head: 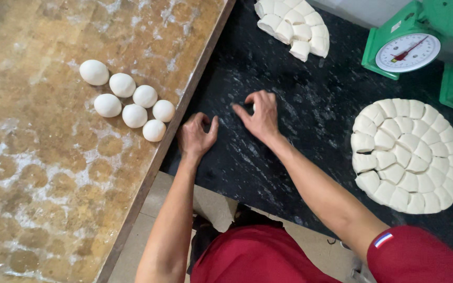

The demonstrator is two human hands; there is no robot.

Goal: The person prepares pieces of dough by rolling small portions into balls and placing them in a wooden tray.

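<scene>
Cupped on black table: left hand, fingers curled, contents hidden; right hand, fingers clenched over small dough piece. Left: seven dough balls on floured wooden board. Right: cut dough round, green scale.

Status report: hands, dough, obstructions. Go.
Left hand cupped on black counter, contents hidden. Right hand cupped over dough piece. Seven dough balls on floured board. Nothing obstructing.

Bare black counter between dough discs
</scene>
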